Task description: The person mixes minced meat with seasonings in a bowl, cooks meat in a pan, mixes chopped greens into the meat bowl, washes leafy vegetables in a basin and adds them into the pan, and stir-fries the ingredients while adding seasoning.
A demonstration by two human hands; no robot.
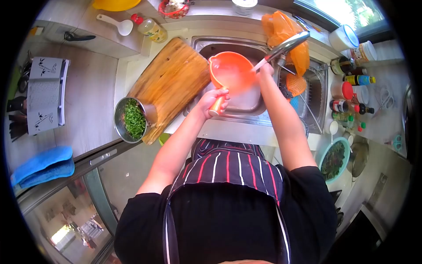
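My left hand [213,103] is wrapped round the handle of an orange-red water dipper [231,66], which is tilted over the left sink basin [244,100]. The dipper's bowl lies beneath the end of the metal faucet [285,46], and a pale stream of water shows at the spout. Right at the spout's end is my right hand [266,70]; its fingers are mostly hidden, so I cannot tell whether they grip the faucet. A wooden cutting board [176,79] lies left of the basin. On its near end stands a metal bowl [118,125] of chopped greens [134,119].
An orange plastic bag [281,26] hangs behind the faucet. An orange strainer [296,83] sits in the right basin. Bottles and jars [343,90] line the right counter, near a light green basin [348,154] of leafy greens. An oil bottle [151,30] stands at back left.
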